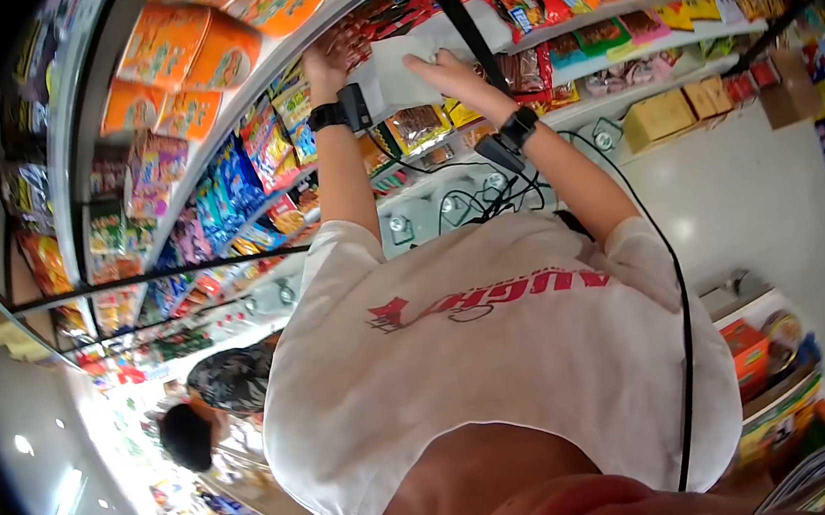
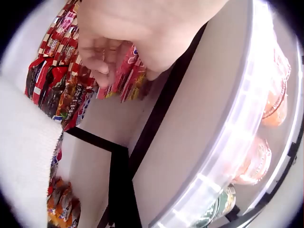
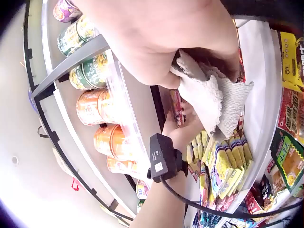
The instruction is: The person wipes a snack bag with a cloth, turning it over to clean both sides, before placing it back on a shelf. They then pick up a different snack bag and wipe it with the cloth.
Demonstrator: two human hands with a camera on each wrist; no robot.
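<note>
My left hand (image 1: 326, 74) reaches into a shelf of snack packets. In the left wrist view its curled fingers (image 2: 97, 64) grip pinkish-red packets (image 2: 124, 78), beside a row of red and brown packets (image 2: 57, 78). My right hand (image 1: 454, 82) is a little to the right, over the same shelf. The right wrist view shows it gripping a bunched, greyish-white cloth (image 3: 209, 97), whose folds hang from under the palm. Beyond the cloth, the left hand shows again with a small red packet (image 3: 178, 108) in its fingers.
Orange noodle tubs (image 1: 179, 46) stand on the shelf above, behind a clear edge strip (image 2: 240, 104). Yellow packets (image 3: 228, 164) fill the shelf beside the left forearm. Black cables (image 1: 496, 193) run from the wrist cameras. Another person (image 1: 229, 377) is at the lower left.
</note>
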